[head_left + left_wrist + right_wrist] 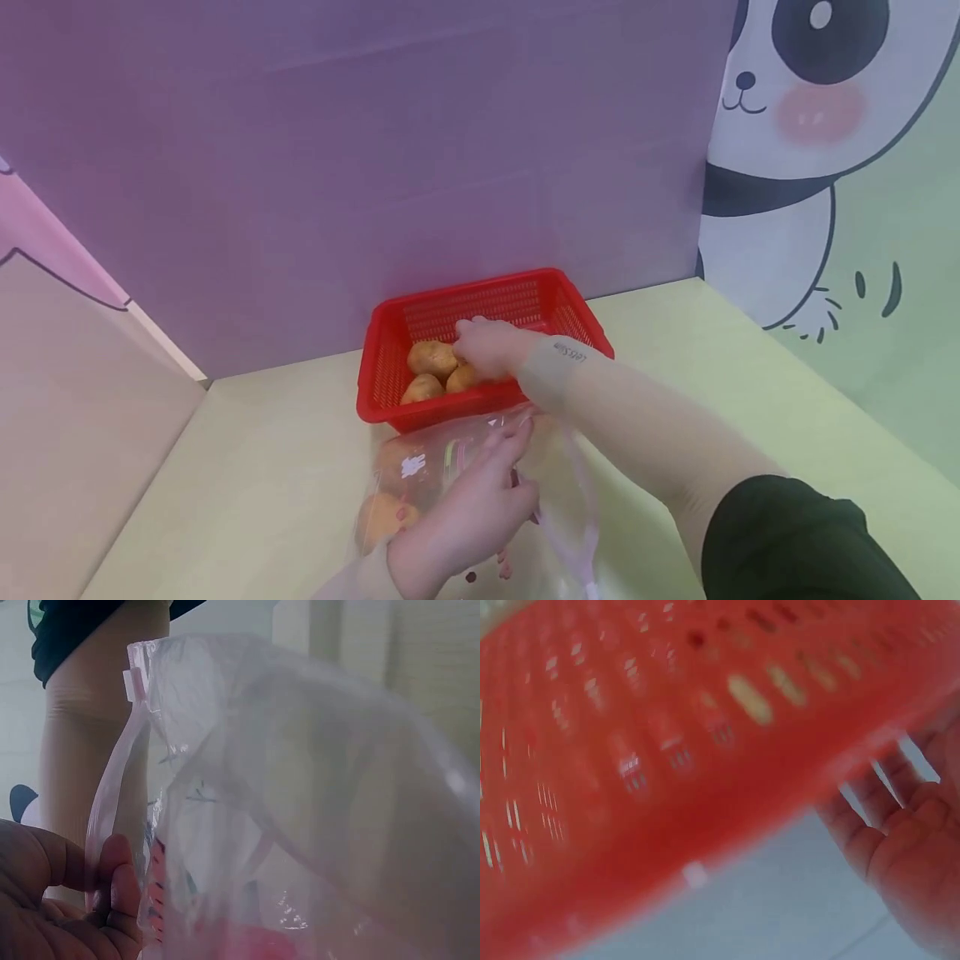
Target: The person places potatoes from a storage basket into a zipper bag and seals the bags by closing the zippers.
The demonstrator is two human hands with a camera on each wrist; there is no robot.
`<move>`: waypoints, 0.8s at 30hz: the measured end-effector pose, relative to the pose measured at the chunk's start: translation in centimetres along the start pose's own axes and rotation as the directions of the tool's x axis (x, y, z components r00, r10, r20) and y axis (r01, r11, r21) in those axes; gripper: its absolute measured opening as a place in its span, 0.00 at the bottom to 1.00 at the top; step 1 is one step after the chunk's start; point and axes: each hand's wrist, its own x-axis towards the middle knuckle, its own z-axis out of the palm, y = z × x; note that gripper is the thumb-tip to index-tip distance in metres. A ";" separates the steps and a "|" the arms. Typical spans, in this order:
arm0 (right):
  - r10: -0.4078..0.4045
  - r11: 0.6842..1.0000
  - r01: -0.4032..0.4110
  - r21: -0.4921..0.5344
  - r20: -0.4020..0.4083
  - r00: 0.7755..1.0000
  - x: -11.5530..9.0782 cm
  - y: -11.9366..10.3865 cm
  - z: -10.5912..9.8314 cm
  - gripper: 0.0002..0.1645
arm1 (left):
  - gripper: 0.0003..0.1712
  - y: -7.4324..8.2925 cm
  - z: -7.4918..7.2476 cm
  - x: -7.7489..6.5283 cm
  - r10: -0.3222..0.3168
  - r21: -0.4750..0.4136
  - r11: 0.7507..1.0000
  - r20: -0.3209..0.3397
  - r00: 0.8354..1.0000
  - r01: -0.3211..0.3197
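Potatoes [432, 359] just beside the right hand [489, 347]

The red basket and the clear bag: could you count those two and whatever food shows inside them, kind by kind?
Red basket: 1
Clear bag: 1
Potatoes in the basket: 3 visible
Potato-like lumps in the bag: 2 visible
Total: 7 visible; the hands may hide more.
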 end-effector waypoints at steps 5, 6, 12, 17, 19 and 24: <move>-0.086 0.996 0.086 0.008 -0.007 0.996 0.2 0.4 0.4 0.19 | 0.41 -0.2 0.1 0.3 0.002 -0.006 1.000 0.008 1.000 -0.002; -0.079 0.996 0.079 0.031 -0.001 0.997 0.2 0.5 0.4 0.17 | 0.41 -0.3 0.1 0.4 -0.005 -0.011 1.000 0.017 1.000 0.005; -0.005 0.999 0.005 0.054 0.001 1.000 0.1 1.2 0.6 0.23 | 0.42 -0.5 0.1 0.7 -0.029 -0.023 0.999 0.053 0.998 0.030; -0.074 0.997 0.072 -0.026 -0.090 0.993 -0.2 1.7 -0.3 0.29 | 0.43 -0.5 0.0 0.8 -0.021 -0.052 0.998 0.065 0.998 0.024; -0.084 0.996 0.086 0.009 -0.148 0.985 -0.8 2.0 -0.9 0.32 | 0.43 -0.4 -0.1 0.8 -0.039 -0.062 0.997 0.071 0.997 0.044; -0.070 0.984 0.122 0.130 -0.348 0.935 -4.5 3.4 -1.8 0.34 | 0.43 0.0 -0.3 1.1 -0.076 -0.071 0.994 0.083 0.994 0.082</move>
